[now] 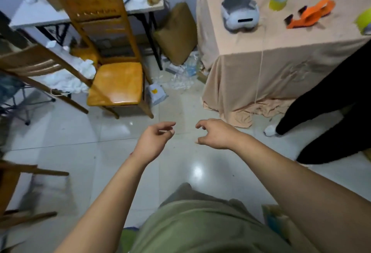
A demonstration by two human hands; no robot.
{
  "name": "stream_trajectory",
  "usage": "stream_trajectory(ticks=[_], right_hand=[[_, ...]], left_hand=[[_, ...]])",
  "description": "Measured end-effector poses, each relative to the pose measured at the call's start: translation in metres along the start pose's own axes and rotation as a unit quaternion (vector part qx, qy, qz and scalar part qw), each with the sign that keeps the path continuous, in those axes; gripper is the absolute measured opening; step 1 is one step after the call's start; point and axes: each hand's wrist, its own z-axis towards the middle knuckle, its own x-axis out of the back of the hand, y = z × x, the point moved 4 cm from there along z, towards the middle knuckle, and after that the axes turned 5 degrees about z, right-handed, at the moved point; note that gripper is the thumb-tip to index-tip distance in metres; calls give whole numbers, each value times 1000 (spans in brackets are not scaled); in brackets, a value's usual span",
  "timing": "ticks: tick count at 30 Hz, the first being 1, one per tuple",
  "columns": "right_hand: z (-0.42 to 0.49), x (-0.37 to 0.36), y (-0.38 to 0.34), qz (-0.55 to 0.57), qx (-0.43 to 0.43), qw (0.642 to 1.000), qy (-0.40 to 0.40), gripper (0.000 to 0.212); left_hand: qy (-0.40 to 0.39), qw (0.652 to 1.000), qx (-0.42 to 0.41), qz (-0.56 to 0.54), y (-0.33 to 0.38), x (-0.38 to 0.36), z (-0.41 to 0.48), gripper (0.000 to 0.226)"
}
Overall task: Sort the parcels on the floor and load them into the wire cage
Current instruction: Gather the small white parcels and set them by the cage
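My left hand (154, 141) and my right hand (215, 134) hover side by side over the pale tiled floor, both with fingers loosely curled and nothing in them. A small grey parcel (156, 93) with a yellow mark lies on the floor ahead, beside the leg of a wooden chair. A big brown padded parcel (176, 34) leans upright farther back, between the white table and the draped table. No wire cage shows in this view.
A wooden chair (114, 80) stands ahead left, another chair frame (30, 62) at far left. A table under peach cloth (281, 56) fills the right. Crumpled clear plastic (184, 76) litters the floor. Another person's black-clad legs (331, 112) stand at right.
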Motion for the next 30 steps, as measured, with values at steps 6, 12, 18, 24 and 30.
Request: stream_trajectory(ticks=[6,12,18,24,30], right_hand=[[90,21,-38,4,-4,1000,3,69],[160,53,-39,-6,-2,1000,-22,81],[259,91,-28,-42,21,996,-77,83],[348,118,-32,-61,32,992,-109,85],[435,124,-45,-39,34,990,-134,84]], left_hand=[[6,1000,23,-5,-11,57,77,43],[42,998,43,7,0,78,152,52],[102,990,98,-8,2,80,228,57],[185,968,166,-40,-11,79,274,56],[184,955,230,-25,-37,72,324,63]])
